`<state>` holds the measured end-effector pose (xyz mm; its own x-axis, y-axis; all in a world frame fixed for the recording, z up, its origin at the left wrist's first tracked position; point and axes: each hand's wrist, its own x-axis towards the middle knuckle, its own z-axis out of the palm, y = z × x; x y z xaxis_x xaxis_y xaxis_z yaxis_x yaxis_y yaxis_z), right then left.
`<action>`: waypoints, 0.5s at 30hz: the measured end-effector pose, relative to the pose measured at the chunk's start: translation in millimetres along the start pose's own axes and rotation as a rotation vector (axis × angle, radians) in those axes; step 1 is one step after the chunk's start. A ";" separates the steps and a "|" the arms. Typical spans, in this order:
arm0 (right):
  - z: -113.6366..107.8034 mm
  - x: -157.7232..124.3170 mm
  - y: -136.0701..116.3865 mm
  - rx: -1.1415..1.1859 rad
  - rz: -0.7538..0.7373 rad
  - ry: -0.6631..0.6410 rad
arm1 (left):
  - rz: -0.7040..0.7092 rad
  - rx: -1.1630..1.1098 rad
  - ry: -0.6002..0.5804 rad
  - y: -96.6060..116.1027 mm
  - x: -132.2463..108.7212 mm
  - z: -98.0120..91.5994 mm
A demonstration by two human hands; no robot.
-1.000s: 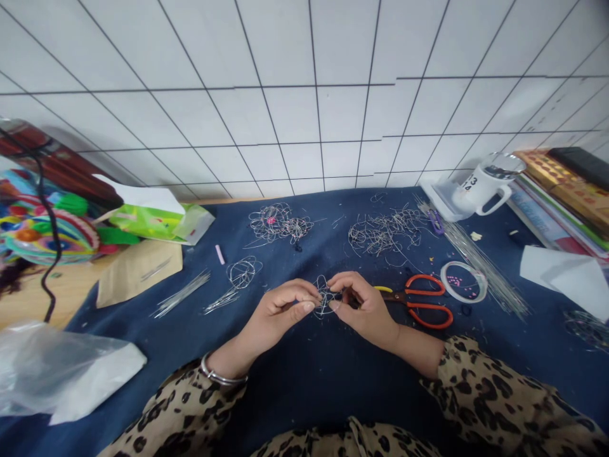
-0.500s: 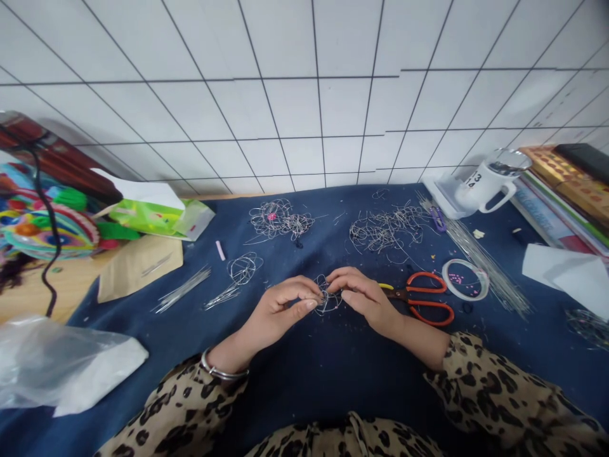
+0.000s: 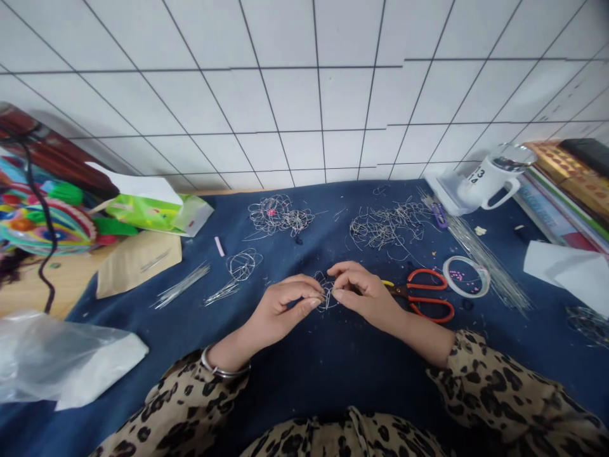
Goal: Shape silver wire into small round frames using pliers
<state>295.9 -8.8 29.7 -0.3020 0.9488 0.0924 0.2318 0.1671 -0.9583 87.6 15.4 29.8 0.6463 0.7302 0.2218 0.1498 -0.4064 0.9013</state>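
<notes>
A small tangle of thin silvery wire [image 3: 327, 297] lies between my hands over the dark blue cloth [image 3: 304, 374]. My left hand [image 3: 290, 304] pinches the wire's left side between thumb and forefinger. On the other side, my right hand [image 3: 364, 293] has its thumb and fingertips closed at the wire's upper right; the exact spot they grip is too small to make out. Red-handled scissors [image 3: 431, 298] rest just right of my right hand, their blades partly hidden. A looser wire coil [image 3: 243, 264] lies to the left.
Behind my hands lie two wire heaps [image 3: 278, 216] [image 3: 387, 225]. At right are a clear ring dish [image 3: 466, 277] with pink beads, straight wires [image 3: 490, 266], a white mug [image 3: 495, 181] and books [image 3: 561, 203]. A plastic bag [image 3: 71, 355] and brown envelope [image 3: 137, 263] sit left.
My right thumb and fingertips have moved left and closed in on the wire. My left hand stays almost in place. The view has shifted slightly.
</notes>
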 end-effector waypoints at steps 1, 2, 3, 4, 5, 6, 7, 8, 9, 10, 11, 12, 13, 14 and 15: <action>0.9 -0.3 0.8 0.004 -0.020 0.017 | -0.001 0.014 0.006 0.3 -0.2 -0.1; 2.0 -0.7 1.8 0.014 -0.034 0.027 | -0.003 0.023 0.017 0.7 -0.4 -0.3; 3.0 -1.0 2.8 0.033 -0.039 0.030 | -0.003 0.028 0.026 1.3 -0.4 -0.5; 4.1 -1.4 3.9 0.058 -0.034 0.027 | -0.003 0.030 0.034 2.1 -0.3 -0.6; 5.0 -1.8 5.0 0.086 -0.022 0.019 | -0.002 0.029 0.040 3.0 -0.2 -0.6; 5.8 -2.1 5.9 0.112 -0.008 0.013 | -0.001 0.026 0.045 3.8 -0.1 -0.5; 6.4 -2.6 6.8 0.136 0.008 0.005 | 0.000 0.022 0.049 4.5 0.1 -0.2; 6.8 -3.0 7.4 0.159 0.021 -0.004 | 0.001 0.018 0.054 5.1 0.2 0.1; 7.1 -3.3 8.0 0.180 0.030 -0.012 | 0.003 0.014 0.060 5.4 0.2 0.6; 7.4 -3.6 8.4 0.199 0.036 -0.022 | 0.004 0.010 0.066 5.4 0.2 1.1; 7.6 -3.9 8.7 0.217 0.040 -0.033 | 0.006 0.005 0.071 5.2 0.1 1.5; 7.7 -4.1 8.8 0.231 0.043 -0.044 | 0.004 0.002 0.074 4.8 -0.1 1.9; 7.9 -4.1 8.8 0.240 0.044 -0.052 | 0.000 -0.001 0.076 4.4 -0.3 2.2; 7.9 -4.1 8.7 0.245 0.045 -0.055 | -0.003 -0.004 0.078 3.9 -0.5 2.4; 8.0 -4.0 8.4 0.244 0.048 -0.058 | -0.008 -0.006 0.078 3.5 -0.7 2.5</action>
<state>291.7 -13.3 19.1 -0.3501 0.9360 0.0368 0.0192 0.0464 -0.9987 89.5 12.1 31.9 0.5844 0.7742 0.2429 0.1498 -0.3971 0.9055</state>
